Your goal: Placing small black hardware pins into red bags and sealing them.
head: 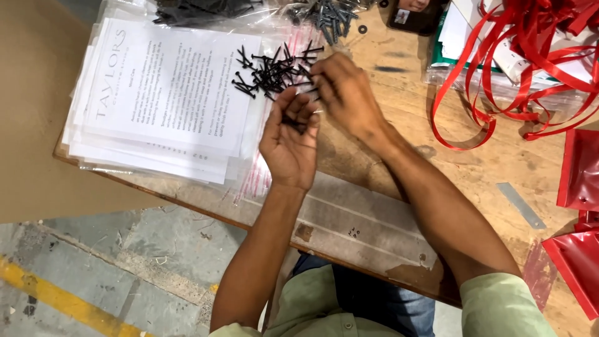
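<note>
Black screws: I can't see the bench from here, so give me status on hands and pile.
Left hand palm up, cupping a few short black metal screws. Right hand picking at the pile. Pile sits on clear-bagged white printed sheets. Nothing in the way.

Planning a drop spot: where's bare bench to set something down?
Free: bare wood between the right forearm and red ribbon, and the taped near edge. Crowded: bagged sheets far left, black screws by both hands, red pouches right.

Both hands, left hand [289, 142] and right hand [345, 93], at black screws [269, 73].
</note>
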